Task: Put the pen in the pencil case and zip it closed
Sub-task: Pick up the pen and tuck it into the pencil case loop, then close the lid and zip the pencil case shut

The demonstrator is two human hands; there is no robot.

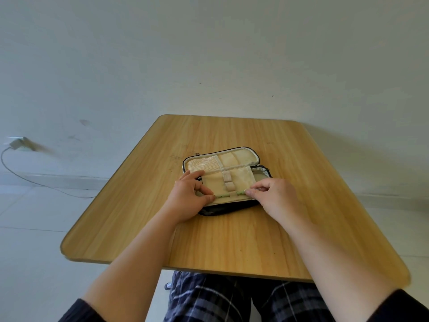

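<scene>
Open case (226,180) lying flat near the middle of the worktop (232,240), its lid folded back toward the wall and a beige inner flap (228,185) spread over the black body. The pen (224,195), a thin green stick, lies crosswise along the near edge of the flap and passes under an elastic loop (230,193) at its middle. Our left hand (190,198) pinches the pen's left end between thumb and forefinger, the other fingers resting on the case's left end; our right hand (270,196) pinches the right end in the same way. We judge the step in hand to be seating the pen in the loop. To do it well, we would keep the pen level and parallel to the flap edge, slide it until the loop holds it near its midpoint, and check that neither end overhangs the zip track. The zip pull cannot be made out from here, so we would locate it before folding the lid over.
</scene>
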